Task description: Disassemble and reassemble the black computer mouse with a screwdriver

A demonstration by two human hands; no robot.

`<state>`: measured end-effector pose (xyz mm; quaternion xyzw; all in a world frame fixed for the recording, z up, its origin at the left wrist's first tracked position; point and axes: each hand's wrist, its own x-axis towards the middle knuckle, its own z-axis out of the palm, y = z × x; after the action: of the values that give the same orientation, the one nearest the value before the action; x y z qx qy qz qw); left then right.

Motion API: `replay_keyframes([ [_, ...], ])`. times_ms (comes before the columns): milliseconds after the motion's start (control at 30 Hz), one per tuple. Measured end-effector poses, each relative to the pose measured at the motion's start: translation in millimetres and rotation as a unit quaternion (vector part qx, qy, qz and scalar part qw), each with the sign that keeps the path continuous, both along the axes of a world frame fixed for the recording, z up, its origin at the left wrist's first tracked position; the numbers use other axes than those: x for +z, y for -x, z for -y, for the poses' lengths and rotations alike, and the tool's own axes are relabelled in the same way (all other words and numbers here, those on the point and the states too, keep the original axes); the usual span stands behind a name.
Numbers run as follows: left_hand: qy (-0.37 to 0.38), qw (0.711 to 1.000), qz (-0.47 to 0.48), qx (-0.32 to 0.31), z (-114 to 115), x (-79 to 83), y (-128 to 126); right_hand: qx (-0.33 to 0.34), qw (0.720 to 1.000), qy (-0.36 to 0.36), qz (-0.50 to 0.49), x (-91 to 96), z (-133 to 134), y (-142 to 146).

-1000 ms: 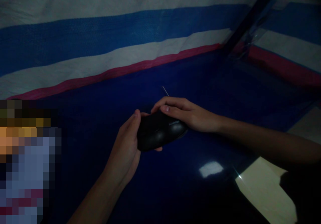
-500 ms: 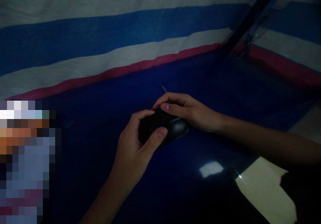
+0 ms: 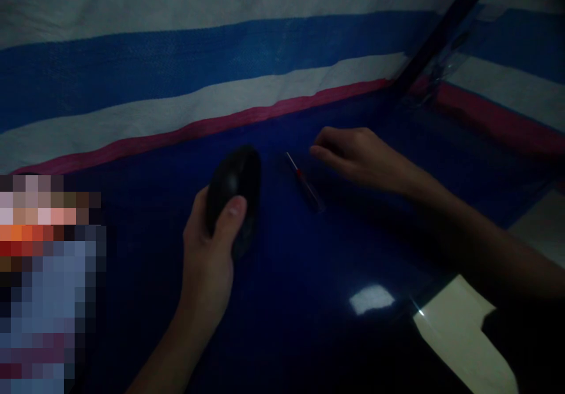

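Head view, black mouse (image 3: 232, 173) in left hand (image 3: 208, 250), right hand (image 3: 359, 156) apart

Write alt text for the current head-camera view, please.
The person's left hand grips a black computer mouse over a glossy dark blue surface. The right hand, loosely curled, is near a slim screwdriver-like tool lying there; striped sheeting hangs behind.

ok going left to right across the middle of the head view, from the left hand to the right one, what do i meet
left hand's grip around a black mouse → slim tool with a red band on the blue surface → right hand's grip
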<state>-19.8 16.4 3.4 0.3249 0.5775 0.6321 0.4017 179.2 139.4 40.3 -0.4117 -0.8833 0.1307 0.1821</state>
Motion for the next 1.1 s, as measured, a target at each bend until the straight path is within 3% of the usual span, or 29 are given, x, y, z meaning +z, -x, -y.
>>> replay_keyframes([
  [100, 0.008, 0.989, 0.149, 0.002, -5, 5.7, 1, -0.039, 0.988, 0.016, 0.146, -5.6, -12, -5],
  [200, 0.047, 0.978, 0.202, -0.029, -5, 11.9, -2, -0.029, 0.982, 0.061, 0.174, -15.2, -11, 1],
  [400, 0.120, 0.967, 0.209, -0.078, 0, 17.6, -8, -0.009, 0.983, 0.066, 0.171, -25.0, 1, 14],
  [667, 0.150, 0.960, 0.203, -0.124, -3, 11.9, -2, 0.042, 0.992, 0.047, 0.111, -20.5, 1, 12],
  [933, 0.153, 0.961, 0.185, -0.135, -3, 11.5, 0, 0.208, 0.977, -0.045, 0.011, -15.7, 2, 3],
  [1100, 0.158, 0.961, 0.191, -0.123, -3, 8.0, -1, 0.262, 0.962, -0.080, -0.006, -13.2, 5, 2],
])
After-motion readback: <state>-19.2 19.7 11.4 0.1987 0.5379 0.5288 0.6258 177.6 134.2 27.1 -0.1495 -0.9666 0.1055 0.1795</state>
